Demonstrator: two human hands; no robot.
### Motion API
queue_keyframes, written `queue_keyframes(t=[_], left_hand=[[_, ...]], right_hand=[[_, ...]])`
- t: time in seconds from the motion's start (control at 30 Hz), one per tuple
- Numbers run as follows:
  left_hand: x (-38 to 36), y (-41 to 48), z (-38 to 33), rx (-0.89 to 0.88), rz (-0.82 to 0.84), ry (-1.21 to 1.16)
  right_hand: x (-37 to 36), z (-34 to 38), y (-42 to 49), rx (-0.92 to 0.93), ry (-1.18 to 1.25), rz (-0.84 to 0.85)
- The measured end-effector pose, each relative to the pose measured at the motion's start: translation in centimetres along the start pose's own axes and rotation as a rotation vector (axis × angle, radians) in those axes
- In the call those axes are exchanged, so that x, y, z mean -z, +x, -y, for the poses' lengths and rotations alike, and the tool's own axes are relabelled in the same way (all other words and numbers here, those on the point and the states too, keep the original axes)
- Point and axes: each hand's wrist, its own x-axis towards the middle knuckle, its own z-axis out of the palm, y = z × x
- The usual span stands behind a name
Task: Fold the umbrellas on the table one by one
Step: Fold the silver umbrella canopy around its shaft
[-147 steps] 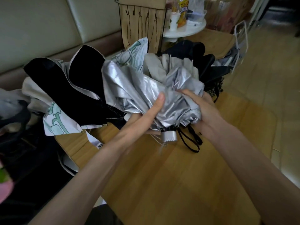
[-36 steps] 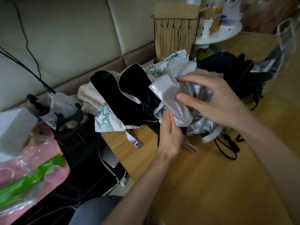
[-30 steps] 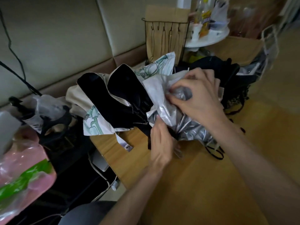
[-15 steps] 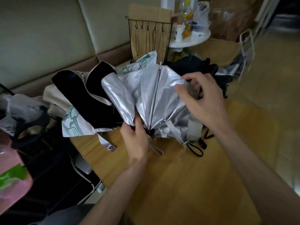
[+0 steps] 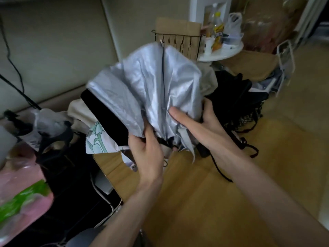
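Observation:
I hold a silver umbrella (image 5: 142, 82) upright above the wooden table (image 5: 204, 193), its canopy loose and spread, one dark rib running down the middle. My left hand (image 5: 147, 148) grips the bunched fabric at its lower end. My right hand (image 5: 201, 123) holds the canopy's right side, thumb across the front and fingers behind. Behind it on the left lies a black and cream umbrella with a green print (image 5: 99, 125). A black umbrella (image 5: 238, 97) lies behind on the right, its cord trailing over the table.
A sofa back (image 5: 53, 41) fills the rear left. A wire rack with hooks (image 5: 178, 40) and a white round side table (image 5: 222, 52) with bottles stand behind. A pink and green bag (image 5: 21, 198) sits at the left. Cables hang by the table's left edge.
The silver umbrella has risen and its canopy has spread upward. My right hand moved from the canopy's top down to its right side. My left hand stays gripping the lower end.

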Motion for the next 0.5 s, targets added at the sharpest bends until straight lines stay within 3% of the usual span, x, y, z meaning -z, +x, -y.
queue_keyframes(t=[0.13, 0.27, 0.37, 0.5], left_hand=[[-0.4, -0.4, 1.3, 0.199, 0.157, 0.067], [-0.8, -0.5, 1.3, 0.264, 0.281, 0.078], [-0.3, -0.4, 0.3, 0.157, 0.268, 0.052], [1.1, 1.3, -0.7, 0.185, 0.105, 0.086]], right_hand=[[-0.2, -2.2, 1.4, -0.195, 0.159, -0.121], [0.7, -3.7, 2.3, -0.228, 0.375, -0.223], [1.3, -3.8, 2.9, -0.154, 0.424, -0.281], [2.9, -2.9, 3.5, 0.005, 0.370, -0.380]])
